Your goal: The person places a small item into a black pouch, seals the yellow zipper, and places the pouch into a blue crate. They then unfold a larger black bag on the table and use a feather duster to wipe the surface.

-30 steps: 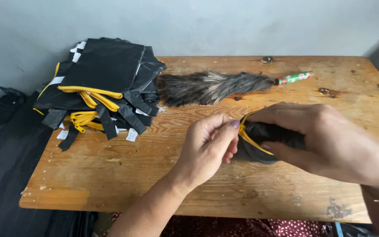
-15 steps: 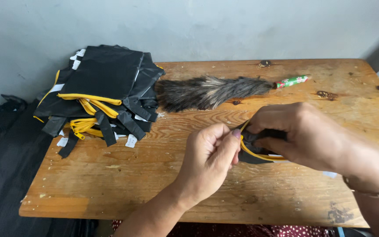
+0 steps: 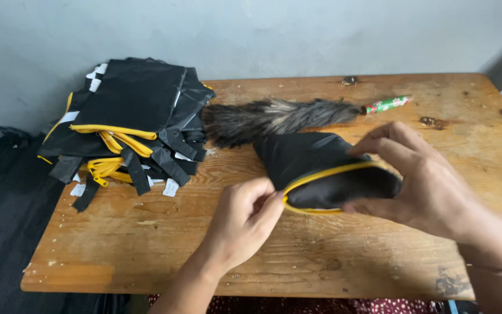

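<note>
- Since the earlier frame, the black fabric pouch with a yellow zip edge (image 3: 321,171) has opened out between the hands: it was bunched tight under the right hand, and now its mouth gapes wide and its body lies spread on the worn wooden table (image 3: 146,244).
- The left hand (image 3: 245,218) sits at the left end of the yellow edge, its fingers (image 3: 268,206) pressed together and pinching the zip there.
- The right hand (image 3: 425,183) arches over the right end, fingers spread, the thumb under the mouth and the others above, holding it open.
- The pouch lies between the two hands, near the middle of the table, resting on the wood.
- Its long axis runs left to right along the zip edge, and the mouth faces the person.
- Both hands touch it; the left holds the corner, the right has the broader hold.
- Behind it lies a grey-brown feather duster with a red and green handle (image 3: 286,116), just beside the back of the pouch.
- At the far left sits a stack of black pouches with yellow zips and white tags (image 3: 129,122), well apart from both hands.
</note>
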